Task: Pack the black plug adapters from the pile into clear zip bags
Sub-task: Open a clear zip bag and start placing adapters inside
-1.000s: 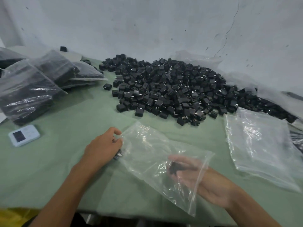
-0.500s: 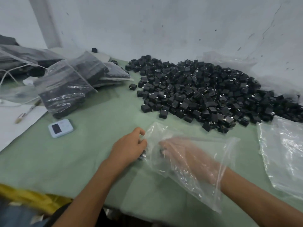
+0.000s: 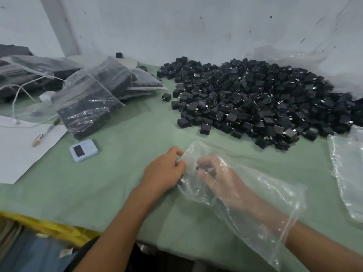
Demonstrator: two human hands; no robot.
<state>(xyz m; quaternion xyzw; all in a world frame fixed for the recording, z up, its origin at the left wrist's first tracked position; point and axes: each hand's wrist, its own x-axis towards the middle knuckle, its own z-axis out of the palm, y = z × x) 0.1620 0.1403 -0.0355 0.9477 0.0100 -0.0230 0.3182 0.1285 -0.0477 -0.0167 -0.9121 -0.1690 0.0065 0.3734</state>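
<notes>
The left hand (image 3: 165, 171) pinches the near-left end of the clear zip bag (image 3: 261, 205) on the green table (image 3: 125, 163), apparently to steady it, while the right hand (image 3: 218, 173), thrust inside the bag, curls around a black plug adapter (image 3: 204, 167) to seat it deep, the pile (image 3: 255, 103) lying far right.

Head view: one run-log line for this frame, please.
left hand: pinches clear plastic zip bag edge | right hand: inside bag, grips black plug adapter | pile of black plug adapters: on green table
</notes>
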